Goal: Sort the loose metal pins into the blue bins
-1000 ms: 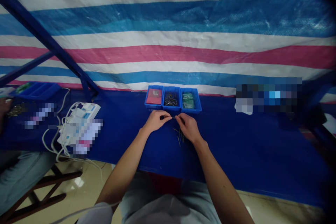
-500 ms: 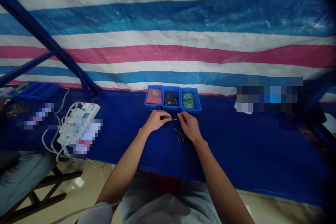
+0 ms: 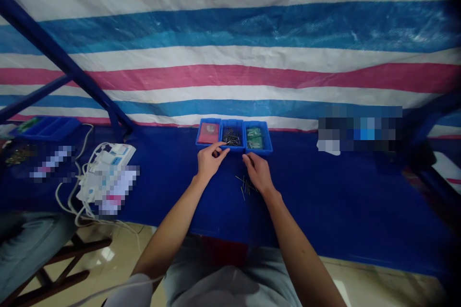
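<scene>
My left hand (image 3: 209, 160) is at the front edge of the middle blue bin (image 3: 233, 147), which holds dark, thin screw-like pieces (image 3: 233, 136). Its thumb and forefinger are apart, with nothing visible between them. Below the right-hand bin, my right hand (image 3: 258, 172) hovers with its fingers pinched together; what they hold, if anything, is too small to make out. Several thin metal pins or screws (image 3: 246, 186) lie loose on the blue tabletop beside it, some partly hidden under the hand.
The left blue bin (image 3: 198, 142) holds a red packet; green packets (image 3: 254, 138) fill the right bin (image 3: 269, 149). A white power strip (image 3: 124, 155) with tangled cables lies to the left. Beyond it are another blue tray (image 3: 59, 129) and a seated person's leg. A striped sheet (image 3: 230, 74) hangs behind.
My left hand has moved up from beside the right hand to the middle bin, its fingers parting. The thin piece it held between the hands no longer shows. The right hand stays nearly still.
</scene>
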`<control>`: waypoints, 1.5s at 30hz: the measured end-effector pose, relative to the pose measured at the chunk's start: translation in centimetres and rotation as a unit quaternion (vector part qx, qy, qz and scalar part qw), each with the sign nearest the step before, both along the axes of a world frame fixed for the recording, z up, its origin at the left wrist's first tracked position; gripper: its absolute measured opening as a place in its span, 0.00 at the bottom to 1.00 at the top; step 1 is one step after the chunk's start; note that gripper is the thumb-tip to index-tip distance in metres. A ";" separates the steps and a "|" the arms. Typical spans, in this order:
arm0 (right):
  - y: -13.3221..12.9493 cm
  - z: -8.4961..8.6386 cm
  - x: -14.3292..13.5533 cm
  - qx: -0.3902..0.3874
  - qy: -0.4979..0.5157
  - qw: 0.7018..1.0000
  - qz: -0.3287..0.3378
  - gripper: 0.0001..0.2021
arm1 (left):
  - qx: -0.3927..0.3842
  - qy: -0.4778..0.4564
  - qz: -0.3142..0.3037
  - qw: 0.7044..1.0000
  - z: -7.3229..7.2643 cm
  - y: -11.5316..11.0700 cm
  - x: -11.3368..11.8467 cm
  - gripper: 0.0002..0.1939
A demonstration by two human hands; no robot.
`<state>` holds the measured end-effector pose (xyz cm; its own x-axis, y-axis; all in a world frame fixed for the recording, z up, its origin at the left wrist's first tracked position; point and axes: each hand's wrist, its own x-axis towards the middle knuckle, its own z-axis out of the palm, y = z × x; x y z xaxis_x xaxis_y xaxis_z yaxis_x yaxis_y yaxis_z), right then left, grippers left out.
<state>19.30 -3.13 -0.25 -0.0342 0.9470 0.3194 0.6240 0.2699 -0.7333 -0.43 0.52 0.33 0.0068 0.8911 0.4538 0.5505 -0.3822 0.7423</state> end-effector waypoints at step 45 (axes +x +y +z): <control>0.5 -1.0 1.2 -0.049 0.071 0.992 0.088 0.12 | -0.136 0.102 -0.305 0.937 0.3 -0.8 -0.2 0.09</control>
